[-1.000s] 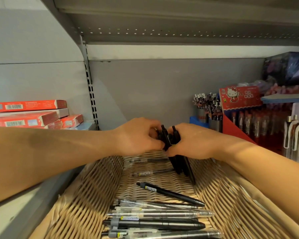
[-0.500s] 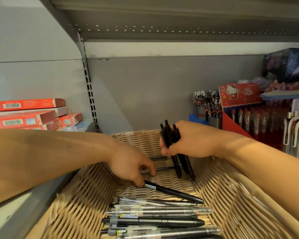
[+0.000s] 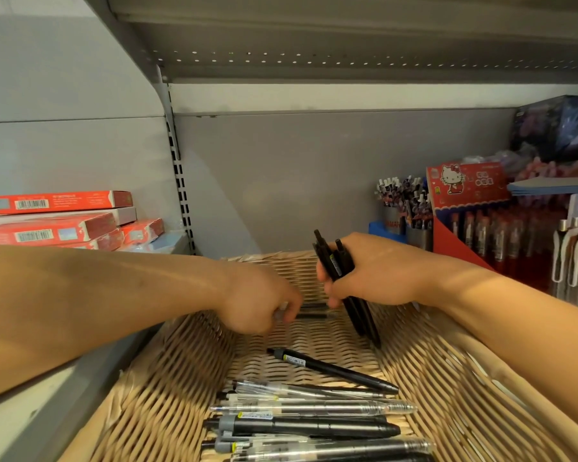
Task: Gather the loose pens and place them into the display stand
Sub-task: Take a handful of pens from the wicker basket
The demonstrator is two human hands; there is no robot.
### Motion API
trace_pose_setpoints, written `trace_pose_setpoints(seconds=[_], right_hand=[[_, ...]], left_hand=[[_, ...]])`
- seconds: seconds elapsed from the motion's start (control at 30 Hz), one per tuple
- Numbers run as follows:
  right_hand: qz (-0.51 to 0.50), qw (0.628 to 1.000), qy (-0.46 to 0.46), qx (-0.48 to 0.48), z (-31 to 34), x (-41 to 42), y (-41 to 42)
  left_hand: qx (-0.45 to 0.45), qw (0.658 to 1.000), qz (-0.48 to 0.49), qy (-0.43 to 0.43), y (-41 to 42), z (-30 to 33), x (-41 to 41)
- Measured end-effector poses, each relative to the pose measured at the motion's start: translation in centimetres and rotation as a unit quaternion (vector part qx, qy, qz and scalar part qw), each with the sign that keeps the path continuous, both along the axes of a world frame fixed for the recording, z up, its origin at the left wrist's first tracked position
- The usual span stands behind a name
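Note:
My right hand (image 3: 371, 275) grips a bundle of black pens (image 3: 339, 261), held upright over the wicker basket (image 3: 167, 395). My left hand (image 3: 261, 301) is low in the basket and pinches the end of a clear pen (image 3: 311, 315) lying crosswise; a second pen lies just behind it. One black pen (image 3: 331, 370) lies diagonally in the middle of the basket. Several clear and black pens (image 3: 307, 425) are piled at the near end. The red display stand (image 3: 464, 208) with red pens is at the right.
Red flat boxes (image 3: 57, 221) are stacked on the shelf to the left. Cups of patterned pens (image 3: 404, 211) stand behind the basket on the right, and white-clipped pens (image 3: 574, 258) hang at the far right. A metal shelf runs overhead.
My left hand left the bundle, reached down to the diagonal black pen, then moved farther back and now pinches a clear pen. My right hand keeps the bundle, shifted slightly right.

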State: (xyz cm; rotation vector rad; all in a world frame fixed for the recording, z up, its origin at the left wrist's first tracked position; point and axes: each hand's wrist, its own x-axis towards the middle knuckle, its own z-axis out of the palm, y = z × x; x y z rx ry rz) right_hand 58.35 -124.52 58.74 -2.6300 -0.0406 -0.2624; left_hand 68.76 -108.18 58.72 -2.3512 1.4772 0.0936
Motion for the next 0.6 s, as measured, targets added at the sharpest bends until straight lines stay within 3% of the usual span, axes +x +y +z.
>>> trace_pose_setpoints(seconds=[0.13, 0.23, 0.6], right_hand=[[-0.015, 1.0, -0.022, -0.015, 0.0, 0.2, -0.2], [-0.022, 0.999, -0.014, -0.022, -0.1, 0.3, -0.2], [-0.008, 1.0, -0.018, -0.015, -0.1, 0.2, 0.1]], left_hand=[[-0.223, 0.973, 0.017, 0.055, -0.8, 0.4, 0.4], [-0.316, 0.939, 0.044, 0.129, -0.9, 0.7, 0.4], [-0.417, 0.832, 0.036, 0.365, -1.2, 0.7, 0.3]])
